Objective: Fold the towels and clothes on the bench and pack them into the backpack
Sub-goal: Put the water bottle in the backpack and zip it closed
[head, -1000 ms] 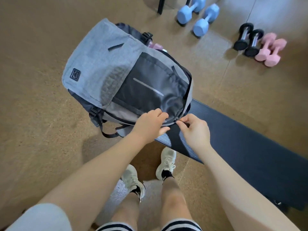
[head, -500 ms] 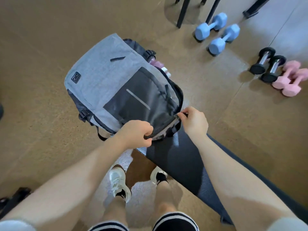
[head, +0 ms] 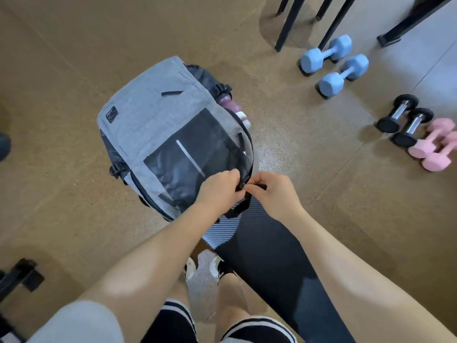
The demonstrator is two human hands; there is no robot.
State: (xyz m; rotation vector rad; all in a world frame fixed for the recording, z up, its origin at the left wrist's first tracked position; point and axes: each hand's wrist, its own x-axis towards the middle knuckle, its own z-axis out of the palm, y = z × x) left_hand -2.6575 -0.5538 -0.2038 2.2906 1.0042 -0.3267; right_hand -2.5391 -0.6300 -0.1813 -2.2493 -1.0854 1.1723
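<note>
A grey and black backpack [head: 158,125] lies on the end of a black padded bench [head: 262,246], its top toward me. My left hand [head: 217,189] grips the black fabric at the backpack's top edge. My right hand [head: 274,194] pinches a small black zipper pull or strap right beside the left hand. A purple and white bottle [head: 235,110] sticks out of the backpack's right side pocket. No towels or clothes show; the inside of the backpack is hidden.
Blue dumbbells [head: 331,63], black dumbbells [head: 403,120] and pink dumbbells [head: 435,147] lie on the brown floor at the right. Black chair or table legs [head: 291,18] stand at the top. A dark metal base [head: 19,276] sits at the lower left. My legs and shoes are below.
My right hand has come back along the backpack's top edge from the right side to meet the left hand. The view has shifted, showing more floor and furniture legs.
</note>
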